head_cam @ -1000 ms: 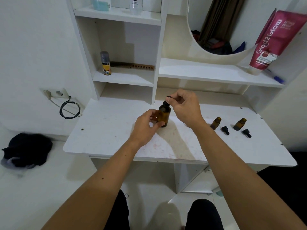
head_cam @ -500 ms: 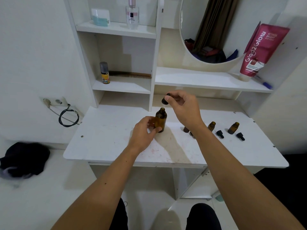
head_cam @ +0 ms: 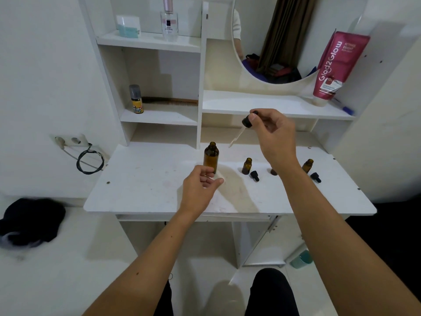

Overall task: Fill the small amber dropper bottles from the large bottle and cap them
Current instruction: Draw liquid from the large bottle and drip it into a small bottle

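Observation:
The large amber bottle (head_cam: 211,156) stands uncapped in the middle of the white desk (head_cam: 145,179). My right hand (head_cam: 272,135) holds its black dropper cap (head_cam: 247,121) above and right of the bottle, the glass pipette slanting down to the left. My left hand (head_cam: 200,190) hovers just in front of the bottle, fingers loosely apart, holding nothing. A small amber bottle (head_cam: 246,165) stands open with a black cap (head_cam: 254,175) lying beside it. Another small bottle (head_cam: 307,165) and cap (head_cam: 315,177) are further right. A third small bottle (head_cam: 274,172) is mostly hidden behind my right wrist.
Shelves rise behind the desk with a small spray can (head_cam: 136,99), a comb (head_cam: 173,101), a perfume bottle (head_cam: 169,21) and a pink tube (head_cam: 337,65). A round mirror (head_cam: 282,42) hangs at the back. A wall socket with cable (head_cam: 88,156) is left of the desk.
My right hand has lifted the dropper cap off the large bottle and drawn the pipette out, up and to the right. My left hand has let go of the bottle and drawn back.

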